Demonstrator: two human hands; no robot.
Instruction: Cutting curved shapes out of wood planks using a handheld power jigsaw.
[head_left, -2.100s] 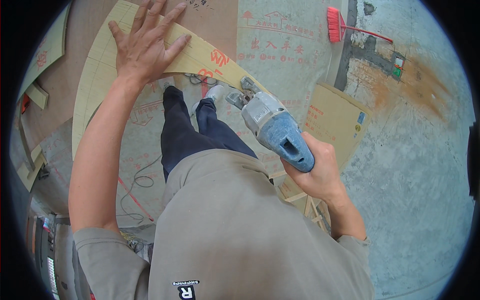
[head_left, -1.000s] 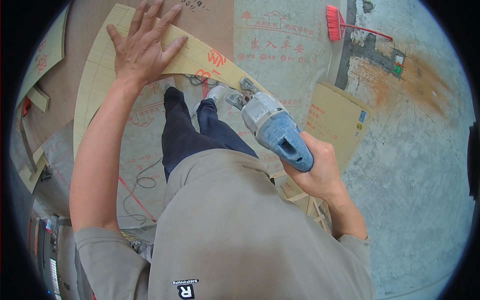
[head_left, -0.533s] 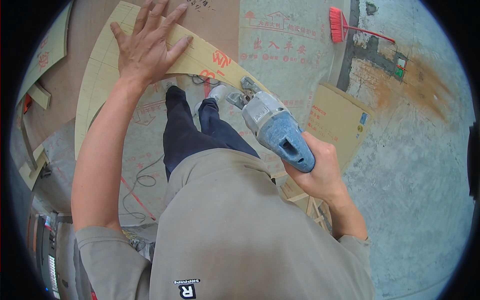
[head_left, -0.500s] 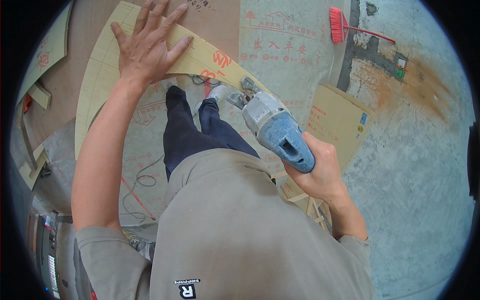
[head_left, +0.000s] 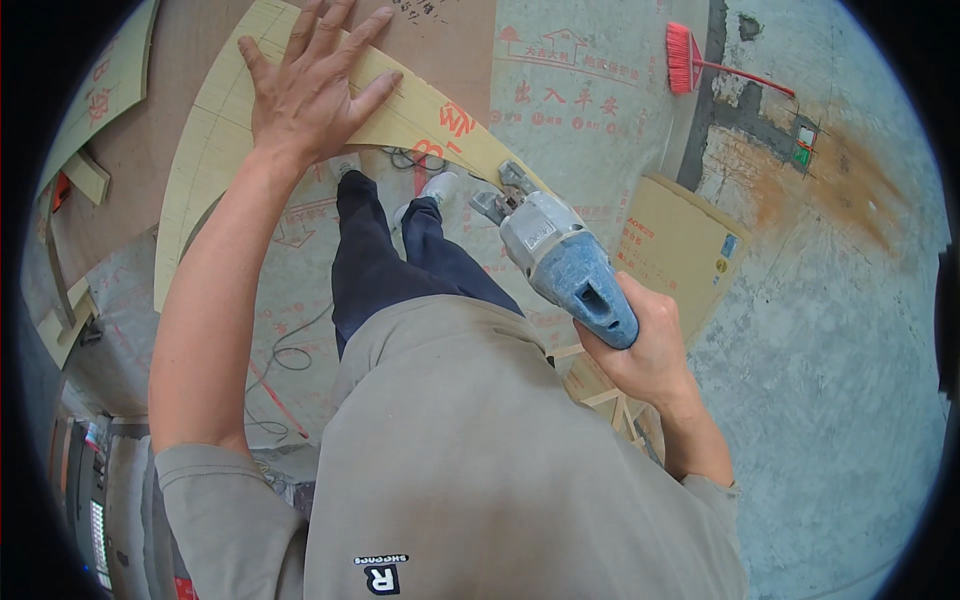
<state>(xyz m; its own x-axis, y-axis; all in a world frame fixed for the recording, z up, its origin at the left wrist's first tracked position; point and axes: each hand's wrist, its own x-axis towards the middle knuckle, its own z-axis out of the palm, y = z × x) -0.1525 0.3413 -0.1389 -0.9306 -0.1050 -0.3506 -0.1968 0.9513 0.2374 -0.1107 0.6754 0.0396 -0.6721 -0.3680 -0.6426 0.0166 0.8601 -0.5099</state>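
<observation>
A curved, arc-shaped piece of yellowish plywood (head_left: 210, 115) lies at the top left, with pencil lines and red markings on it. My left hand (head_left: 300, 110) presses flat on it, fingers spread. In my right hand (head_left: 648, 338) is a dusty blue-and-grey jigsaw (head_left: 570, 260), gripped round its rear body. The jigsaw's metal foot sits at the right end of the plywood, touching or nearly touching its edge. Whether the blade is in the wood is hidden.
A brown board (head_left: 440, 50) lies under the plywood. Other curved plywood offcuts (head_left: 100, 85) are at the left. A cable (head_left: 290, 355) loops on the sheeted floor near my feet. At right are a flat cardboard-coloured panel (head_left: 670, 240) and a red broom (head_left: 682, 60).
The whole view has shifted slightly, so most things appear a little further right. My left hand stays on the plywood and the jigsaw stays at its right end.
</observation>
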